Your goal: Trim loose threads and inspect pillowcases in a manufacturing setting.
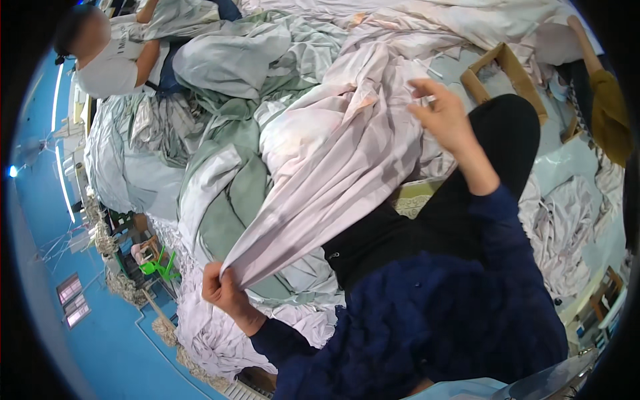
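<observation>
My left hand (227, 291) is closed on the edge of a pale pinkish-white fabric (333, 183), pinching one corner between thumb and fingers. From there the fabric stretches in taut folds up across my lap to a bunched heap with faint orange and grey patterns. Beside the upper part of this fabric, my right hand (445, 121) is raised with its fingers curled but apart. I see nothing held in it. Sage-green fabric (233, 220) lies under and to the left of the pale piece.
An open cardboard box (503, 77) stands beyond my right knee. Crumpled pale cloth (567, 233) lies to the right, and more white cloth (220, 333) at lower left. One person (113, 67) sits among fabric at upper left; another person's mustard sleeve (610, 117) shows at right.
</observation>
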{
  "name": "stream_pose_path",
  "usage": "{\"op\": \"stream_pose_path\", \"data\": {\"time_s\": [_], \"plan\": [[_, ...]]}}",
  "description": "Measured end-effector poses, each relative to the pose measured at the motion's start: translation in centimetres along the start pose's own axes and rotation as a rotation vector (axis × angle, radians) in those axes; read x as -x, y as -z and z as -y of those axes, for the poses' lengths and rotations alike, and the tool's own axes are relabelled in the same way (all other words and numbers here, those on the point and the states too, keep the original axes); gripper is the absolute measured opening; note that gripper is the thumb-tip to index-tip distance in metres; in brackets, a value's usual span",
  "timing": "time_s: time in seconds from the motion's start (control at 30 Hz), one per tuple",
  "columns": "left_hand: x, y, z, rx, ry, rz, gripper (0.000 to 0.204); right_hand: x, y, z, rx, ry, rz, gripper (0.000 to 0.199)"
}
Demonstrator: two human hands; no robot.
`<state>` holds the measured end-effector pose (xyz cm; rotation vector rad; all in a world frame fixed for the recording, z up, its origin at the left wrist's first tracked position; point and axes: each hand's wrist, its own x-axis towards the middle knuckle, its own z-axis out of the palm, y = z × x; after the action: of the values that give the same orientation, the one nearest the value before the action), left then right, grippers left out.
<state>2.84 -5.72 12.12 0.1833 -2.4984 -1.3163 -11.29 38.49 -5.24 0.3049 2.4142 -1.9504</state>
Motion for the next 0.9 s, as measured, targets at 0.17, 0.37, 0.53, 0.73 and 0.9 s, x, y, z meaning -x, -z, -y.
{"op": "stream_pose_path", "data": {"time_s": [0.17,0.37,0.53,0.73,0.9], "plan": [[3.0,5.6,-0.2,-0.059,-0.055,-0.289,0.006,-0.6,-10.9,-4.4,0.135,0.346,-0.099,0.046],[6.4,8.6,0.5,-0.012,-0.014,-0.388,0.008,-3.3,-14.9,-4.5,-0.024,0.357,0.011,0.030],[7.6,9.5,-0.2,0.037,0.014,-0.530,0.005,-5.9,-16.3,-5.8,0.096,0.396,0.068,0.020],[8.3,10.8,-0.3,0.010,0.034,-0.631,0.003,-9.0,-14.7,-7.6,0.194,0.310,0.067,0.022],[6.8,10.9,2.8,-0.087,0.108,-0.625,0.009,-13.3,-3.9,1.3,-0.082,0.547,-0.032,0.019]]}}
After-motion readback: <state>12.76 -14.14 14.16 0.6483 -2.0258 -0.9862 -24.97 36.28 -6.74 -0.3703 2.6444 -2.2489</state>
